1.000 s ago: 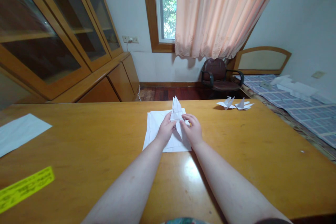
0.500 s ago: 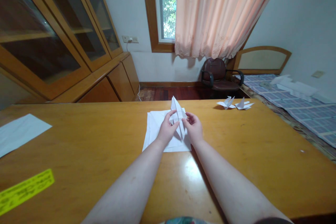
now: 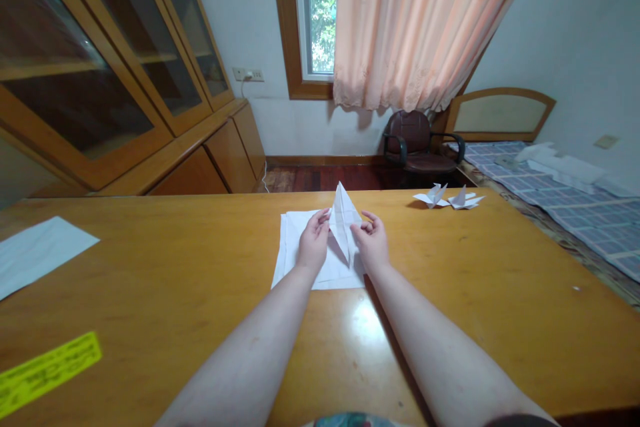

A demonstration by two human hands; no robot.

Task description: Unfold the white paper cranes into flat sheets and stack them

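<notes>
A folded white paper piece (image 3: 343,217), diamond-shaped with pointed ends, is held up between both hands above the wooden table (image 3: 165,267). My left hand (image 3: 313,244) pinches its left edge. My right hand (image 3: 373,242) pinches its right edge. Under the hands lies a stack of flat white paper sheets (image 3: 296,250).
Two finished white paper birds (image 3: 447,198) sit at the table's far right. A white sheet (image 3: 35,250) and a yellow strip (image 3: 45,372) lie at the left. Wooden glass cabinets stand left, a dark chair (image 3: 417,144) beyond the table, a bed (image 3: 575,203) at the right.
The folded paper has been raised and spread wider into a diamond shape. Both hands have shifted slightly apart along its side edges.
</notes>
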